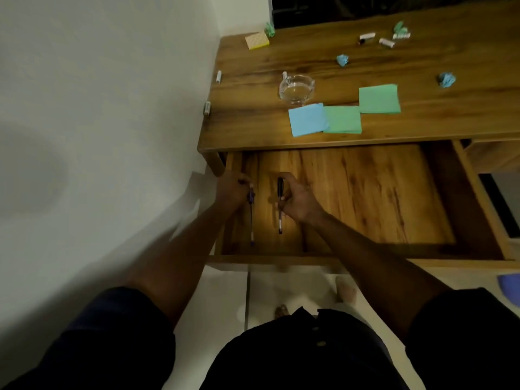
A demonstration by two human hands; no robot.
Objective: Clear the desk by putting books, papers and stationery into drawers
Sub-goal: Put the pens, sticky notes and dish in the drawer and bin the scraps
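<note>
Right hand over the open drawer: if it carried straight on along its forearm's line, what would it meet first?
Probably the left hand, gripping a purple pen near the left drawer wall; the right hand, holding a black pen, points toward it. Depth is unclear, so it could reach that wall.

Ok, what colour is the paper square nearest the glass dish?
The paper square is light blue, seen best in the head view.
</note>
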